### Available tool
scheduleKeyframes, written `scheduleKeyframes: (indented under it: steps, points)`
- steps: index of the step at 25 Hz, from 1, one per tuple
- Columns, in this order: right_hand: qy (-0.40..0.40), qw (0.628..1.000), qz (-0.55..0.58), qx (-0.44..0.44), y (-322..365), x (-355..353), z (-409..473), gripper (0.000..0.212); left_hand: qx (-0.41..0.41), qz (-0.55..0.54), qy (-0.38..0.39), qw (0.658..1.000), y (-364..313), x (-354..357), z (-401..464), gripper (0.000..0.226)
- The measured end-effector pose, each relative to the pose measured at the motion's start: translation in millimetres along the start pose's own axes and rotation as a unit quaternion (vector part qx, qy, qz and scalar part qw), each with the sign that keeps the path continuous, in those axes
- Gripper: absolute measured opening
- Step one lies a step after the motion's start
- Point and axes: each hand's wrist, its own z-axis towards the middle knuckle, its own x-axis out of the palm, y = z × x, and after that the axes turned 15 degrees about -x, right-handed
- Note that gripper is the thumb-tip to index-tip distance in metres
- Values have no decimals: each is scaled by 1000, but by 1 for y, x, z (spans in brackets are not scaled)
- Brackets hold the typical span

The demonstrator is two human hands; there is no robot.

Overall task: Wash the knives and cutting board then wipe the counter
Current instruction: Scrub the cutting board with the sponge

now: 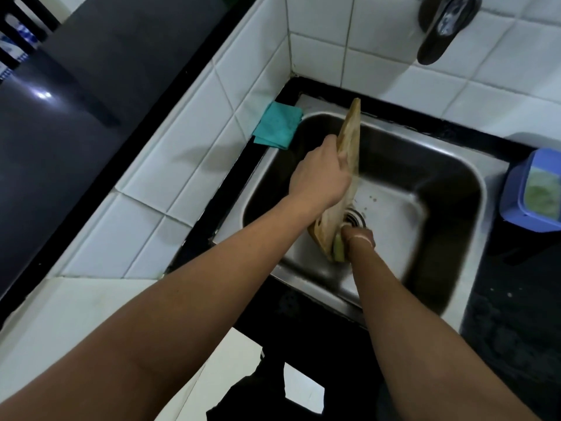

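fingers, left: the left hand (318, 174) grips the long edge of the cutting board (349, 153), fingers curled round it and mostly hidden behind the wood, thumb on the near face.
fingers, right: the right hand (359, 243) is closed on a yellow-green sponge (339, 250) and presses it to the low corner of the board; the fingers themselves are blurred.
cutting board: wooden, held on edge and tilted inside the sink (425, 165), its low end down by the drain (355, 218), its far end reaching above the sink's back rim.
sink: steel basin set in a black surround, with water drops on its floor near the drain.
tap: a dark tap (440, 28) is fixed to the white wall tiles above the sink, to its back right.
cloth: a folded teal cloth (277, 126) lies on the sink's back left corner, half on the rim.
tub: a blue plastic tub (534, 192) with something pale green in it stands on the dark worktop (516, 299) just right of the sink.
tiles: a white tiled ledge (151, 177) runs along the left of the sink.
knives: cannot tell where they are; none is plain in this head view.
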Motion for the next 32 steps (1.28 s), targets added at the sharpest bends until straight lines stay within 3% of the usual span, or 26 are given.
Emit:
scheduleKeyframes:
  steps: [2, 4, 6, 7, 9, 11, 13, 17, 20, 24, 27, 29, 32]
  points:
    - [-90, 987, 87, -105, 51, -13, 9, 28, -2, -5, -5, 1000, 2, -1, 2, 20]
    - [-178, 938, 208, -212, 97, -23, 8, 9, 0, -3, -12, 1000, 6, -4, 4, 16]
    - [-211, 903, 247, -281, 103, -17, 9, 19, 4, -6, -10, 1000, 9, -7, 6, 12]
    - [-197, 909, 245, -274, 89, -12, 10, 18, 4, -10, -7, 1000, 12, -8, 8, 11]
    - [-148, 954, 175, -192, 42, 2, 21, 14, 2, -15, -5, 1000, 19, -9, 12, 11]
    - [-56, 993, 25, -97, -3, 10, 27, 31, -1, -25, 1, 1000, 24, -10, 15, 13]
    - [-25, 993, -65, -91, -11, 8, 32, 38, -2, -36, 7, 999, 25, -9, 16, 15]
    - [-132, 968, 86, -195, 62, -8, 57, 26, -5, -38, -1, 999, 32, -9, 21, 19]
    - [-173, 946, 124, -244, 82, -11, 68, 21, 1, -41, -5, 999, 33, -7, 22, 21]
    - [-146, 974, 49, -165, 23, 13, 54, 33, 9, -38, -19, 999, 31, -7, 21, 20]
    - [-65, 992, -33, -98, -12, 16, 28, 38, 7, -35, -15, 999, 26, -8, 17, 20]
    - [-28, 998, -11, -52, -7, 8, 13, 41, 3, -33, -8, 999, 20, -5, 12, 17]
    - [-17, 993, 86, -73, 35, -15, -6, 30, 0, -35, 2, 999, 2, 0, 1, 13]
